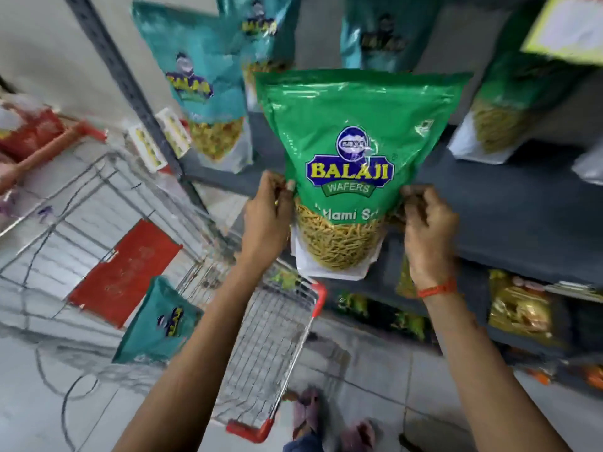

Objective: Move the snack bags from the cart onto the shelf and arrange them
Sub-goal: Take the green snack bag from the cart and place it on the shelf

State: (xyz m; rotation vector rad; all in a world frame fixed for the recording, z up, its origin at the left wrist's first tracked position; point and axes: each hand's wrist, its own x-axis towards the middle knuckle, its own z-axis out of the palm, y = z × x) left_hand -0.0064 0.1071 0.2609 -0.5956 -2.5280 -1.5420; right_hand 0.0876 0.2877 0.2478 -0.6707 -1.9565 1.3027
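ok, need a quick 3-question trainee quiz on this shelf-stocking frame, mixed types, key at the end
1. True or false: the green bag is held by one hand only.
2. Which colour is the bag still in the cart? A) red B) teal C) yellow
3. Fill in: the band on the right wrist is ____.

Key:
1. False. The left hand and right hand each have a grip on a lower side edge.
2. B. A teal bag stands in the cart.
3. Orange; the wristband shows just below the right hand.
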